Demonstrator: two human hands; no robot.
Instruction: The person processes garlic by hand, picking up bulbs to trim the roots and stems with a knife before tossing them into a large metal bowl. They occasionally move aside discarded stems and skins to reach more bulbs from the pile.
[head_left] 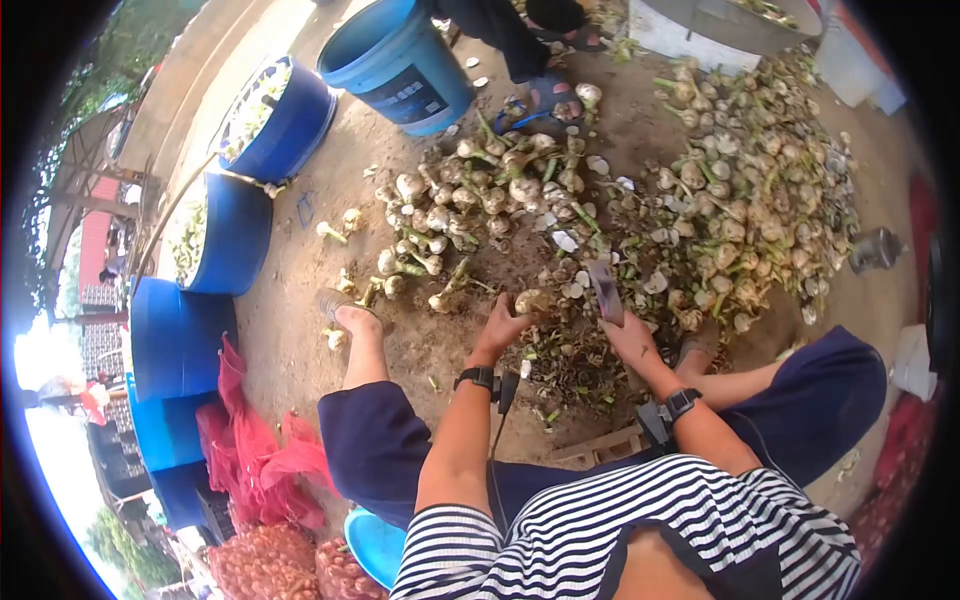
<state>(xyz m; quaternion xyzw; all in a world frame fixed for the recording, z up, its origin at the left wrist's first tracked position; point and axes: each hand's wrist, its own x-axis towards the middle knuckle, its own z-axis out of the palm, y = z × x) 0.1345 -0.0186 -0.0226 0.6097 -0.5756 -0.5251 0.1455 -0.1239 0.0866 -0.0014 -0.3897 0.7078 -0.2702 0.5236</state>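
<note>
My left hand (505,328) is closed round a pale garlic bulb (533,302) above the dirt floor. My right hand (627,335) grips a knife, whose broad dark blade (604,290) points up and away from me, to the right of the bulb. Below and between the hands lies a heap of trimmed roots and green scraps (570,375). Beyond the left hand is a loose group of garlic bulbs with green stems (480,195). A larger garlic pile (750,200) spreads at the right.
Blue tubs (185,340) line the left side. A blue bucket (400,75) stands near another person's sandaled foot (552,92). Red netting (265,450) and filled mesh sacks (265,565) lie lower left. A metal cup (876,250) is at the right.
</note>
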